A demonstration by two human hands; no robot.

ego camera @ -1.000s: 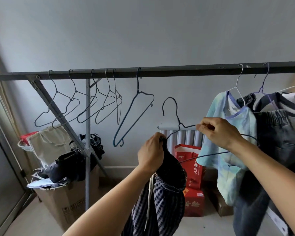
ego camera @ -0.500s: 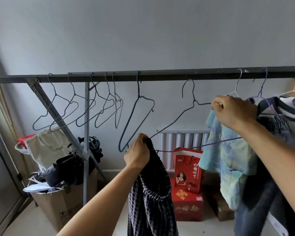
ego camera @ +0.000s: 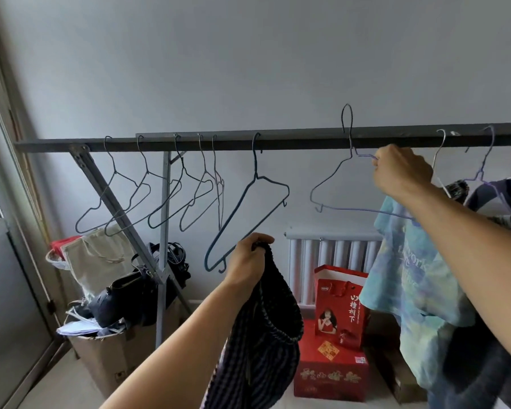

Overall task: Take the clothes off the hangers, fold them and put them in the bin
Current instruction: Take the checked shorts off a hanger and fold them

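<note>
Plainly off its hanger, the checked garment (ego camera: 257,335) hangs straight down from the left hand (ego camera: 245,261), whose fingers are curled round its bunched top edge. Its long axis is vertical, and its lower end drops below that hand and out of view. The right hand (ego camera: 401,169), higher and off to the right, pinches the shoulder wire of a bare hanger (ego camera: 331,175) just beside its neck. That hanger's bottom bar lies about level, stretching leftward from under the right wrist. Its hook stands up past the rail (ego camera: 278,142), up and left of the grip; whether it has caught the rail I cannot tell.

I judge the coming move turns on this: the hook must settle onto the rail, and only the right hand is placed to do it. That would free it to join the left hand for folding.

Counted:
- one garment in hand
- one hanger in hand
- six empty hangers (ego camera: 256,160) on the rail, left of the right hand
- at least two loaded hangers (ego camera: 438,154) to its right, a tie-dye shirt (ego camera: 410,276) nearest

I cannot make out a bin.
</note>
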